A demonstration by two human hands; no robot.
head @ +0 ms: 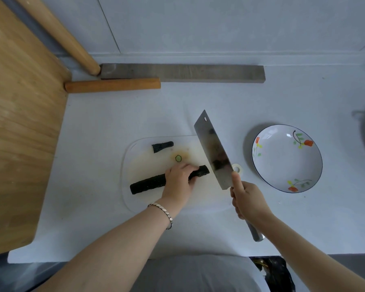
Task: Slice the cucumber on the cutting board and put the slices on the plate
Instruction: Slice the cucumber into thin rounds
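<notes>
Head view, looking down on a white counter [261, 102]. The cucumber [148, 183] lies on the translucent cutting board [133, 163], running from lower left to upper right along the board's near half. My left hand [179, 180] rests over its right-hand portion, fingers curled down around it and holding it in place; a short length with the cut face shows beyond the fingertips. A metal bracelet [162, 211] sits on that wrist.

My right hand [248, 200] grips the handle of a broad cleaver [213, 150], fingers wrapped round it and one digit laid up against the heel of the blade. The blade is tilted so its flat side faces the camera, just beside the cucumber's cut end. From this angle I cannot tell whether the edge touches the board.

One thin round slice [178, 158] lies flat on the board behind the left hand. A stubby cut-off end piece [162, 146] lies near the board's far edge, well apart from the slice. The flower-patterned plate [287, 159] stands on the counter to the right of the board, holding no slices.

Farther back lie a wooden rolling pin [113, 85] and a grey bar [183, 73]; a large wooden board [19, 123] fills the left.
</notes>
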